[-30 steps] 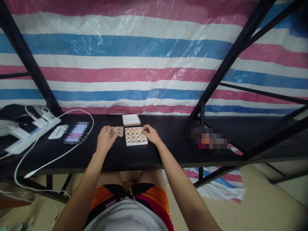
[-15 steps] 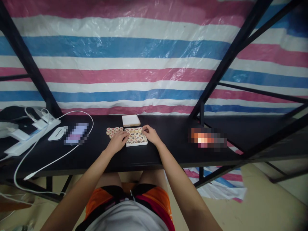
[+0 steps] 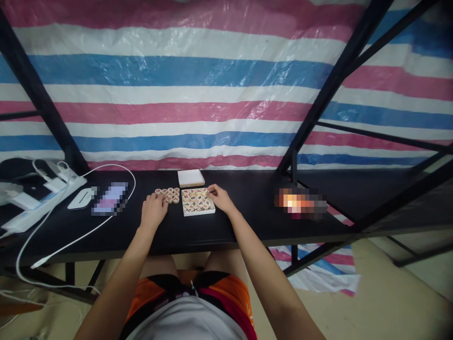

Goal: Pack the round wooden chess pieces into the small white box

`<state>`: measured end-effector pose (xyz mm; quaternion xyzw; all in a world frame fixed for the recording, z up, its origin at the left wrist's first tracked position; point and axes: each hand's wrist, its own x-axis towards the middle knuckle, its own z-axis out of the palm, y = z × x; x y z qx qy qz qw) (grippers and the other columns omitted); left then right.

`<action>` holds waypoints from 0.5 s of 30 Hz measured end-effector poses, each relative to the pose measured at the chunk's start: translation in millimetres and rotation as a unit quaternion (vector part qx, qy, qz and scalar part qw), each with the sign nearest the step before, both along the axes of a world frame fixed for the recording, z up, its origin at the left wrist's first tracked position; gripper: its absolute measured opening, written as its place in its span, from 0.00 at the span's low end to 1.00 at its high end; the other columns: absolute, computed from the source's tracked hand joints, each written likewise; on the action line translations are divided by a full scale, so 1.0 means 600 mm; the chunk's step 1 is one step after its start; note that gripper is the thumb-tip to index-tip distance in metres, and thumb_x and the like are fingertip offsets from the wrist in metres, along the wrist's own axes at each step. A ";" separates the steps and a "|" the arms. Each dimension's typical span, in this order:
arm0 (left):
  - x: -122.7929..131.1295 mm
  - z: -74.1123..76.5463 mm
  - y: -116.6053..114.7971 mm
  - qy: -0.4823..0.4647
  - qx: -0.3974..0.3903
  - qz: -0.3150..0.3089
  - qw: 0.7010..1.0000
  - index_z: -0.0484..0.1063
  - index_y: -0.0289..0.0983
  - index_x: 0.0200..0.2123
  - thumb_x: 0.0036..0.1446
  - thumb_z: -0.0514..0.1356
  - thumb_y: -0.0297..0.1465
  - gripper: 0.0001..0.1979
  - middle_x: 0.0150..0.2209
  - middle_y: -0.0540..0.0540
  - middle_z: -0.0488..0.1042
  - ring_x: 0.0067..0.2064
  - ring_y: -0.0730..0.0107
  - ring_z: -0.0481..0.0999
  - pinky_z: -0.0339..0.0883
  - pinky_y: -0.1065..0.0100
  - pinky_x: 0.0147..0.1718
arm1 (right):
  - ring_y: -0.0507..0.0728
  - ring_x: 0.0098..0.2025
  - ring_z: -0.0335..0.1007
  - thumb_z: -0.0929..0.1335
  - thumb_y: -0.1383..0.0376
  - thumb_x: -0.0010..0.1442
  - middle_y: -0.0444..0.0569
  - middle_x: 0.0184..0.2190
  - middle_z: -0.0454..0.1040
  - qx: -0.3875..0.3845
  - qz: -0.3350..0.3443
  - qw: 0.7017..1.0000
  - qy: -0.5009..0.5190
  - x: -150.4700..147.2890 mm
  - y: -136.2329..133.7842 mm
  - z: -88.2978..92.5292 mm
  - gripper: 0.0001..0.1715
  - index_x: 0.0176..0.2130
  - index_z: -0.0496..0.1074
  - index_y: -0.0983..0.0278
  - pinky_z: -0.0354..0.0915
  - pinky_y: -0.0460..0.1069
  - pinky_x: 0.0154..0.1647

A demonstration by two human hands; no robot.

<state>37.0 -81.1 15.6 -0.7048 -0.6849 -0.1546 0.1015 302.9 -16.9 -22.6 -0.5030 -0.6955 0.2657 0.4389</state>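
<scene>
A white open box point(image 3: 198, 213) on the black table holds rows of round chess pieces point(image 3: 200, 204) with red and dark characters. To its left lies a group of round pieces with red characters point(image 3: 173, 194). My left hand point(image 3: 154, 208) is over the near left edge of that group, its fingertips at the pieces; whether it grips one is hidden. At the box's upper right corner is my right hand point(image 3: 220, 197), thumb and forefinger closed on the box edge. Behind the box lies a white lid point(image 3: 191, 177).
On the left are a power strip point(image 3: 46, 196) with chargers, a white cable point(image 3: 79, 231), a white flat device point(image 3: 81, 198) and a blurred phone point(image 3: 110, 198). A blurred orange object point(image 3: 297, 203) lies right. Black metal posts frame the table.
My left hand has moved left, from the box to the loose pieces beside it. My right hand has stayed at the box's upper right corner.
</scene>
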 end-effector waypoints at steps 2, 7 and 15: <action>0.002 0.000 -0.002 0.003 -0.006 0.000 1.000 0.72 0.36 0.43 0.59 0.49 0.31 0.15 0.42 0.39 0.71 0.44 0.54 0.70 0.64 0.61 0.40 | 0.52 0.35 0.68 0.65 0.59 0.52 0.46 0.37 0.73 0.000 -0.002 1.000 0.001 0.000 0.000 0.000 0.11 0.36 0.69 0.61 0.64 0.49 0.40; 0.008 -0.005 -0.003 -0.008 0.000 -0.003 1.000 0.72 0.36 0.43 0.57 0.51 0.32 0.14 0.42 0.39 0.71 0.43 0.55 0.70 0.65 0.62 0.39 | 0.52 0.35 0.68 0.65 0.59 0.52 0.46 0.36 0.73 -0.005 -0.003 1.000 -0.001 0.000 0.000 0.001 0.12 0.37 0.69 0.62 0.64 0.49 0.40; 0.005 -0.002 0.000 -0.025 0.009 -0.020 0.999 0.71 0.36 0.42 0.57 0.52 0.31 0.12 0.41 0.40 0.72 0.43 0.56 0.71 0.64 0.61 0.41 | 0.53 0.35 0.68 0.65 0.59 0.53 0.47 0.37 0.73 -0.003 0.001 1.000 0.005 0.000 -0.001 0.001 0.11 0.37 0.69 0.62 0.64 0.49 0.39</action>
